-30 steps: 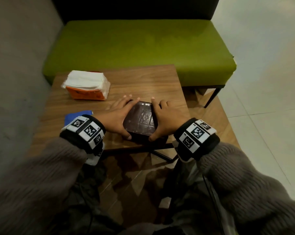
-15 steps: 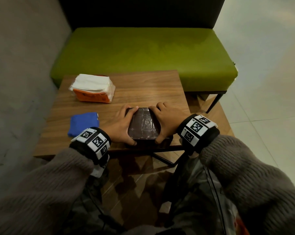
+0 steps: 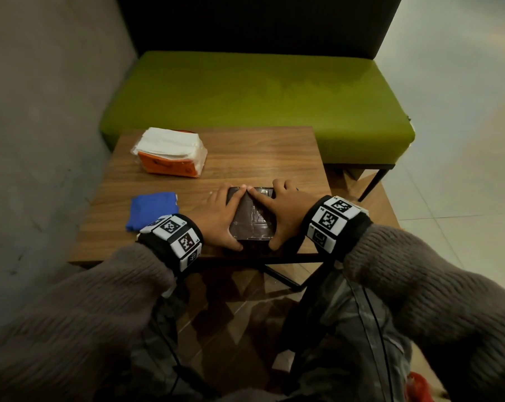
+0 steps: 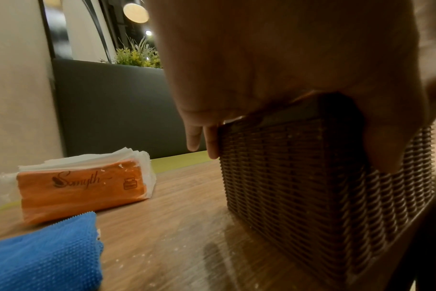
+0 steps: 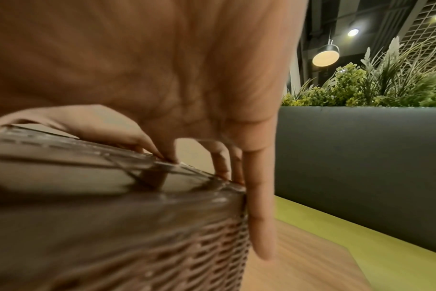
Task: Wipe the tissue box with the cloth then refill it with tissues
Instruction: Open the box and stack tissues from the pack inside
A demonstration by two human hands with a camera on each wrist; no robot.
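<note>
Tissue box (image 3: 252,219) far edge hidden under fingers, gripped between left hand (image 3: 216,219) and right hand (image 3: 286,216), blue cloth (image 3: 152,210) just left, tissue pack (image 3: 170,153) beyond on surface (image 3: 260,158).

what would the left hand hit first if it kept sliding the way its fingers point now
Probably the right hand's index fingertip: the left hand lies over the tissue box, fingers angled forward and inward, tips almost touching it. Past that, bare table; depth is uncertain.
</note>
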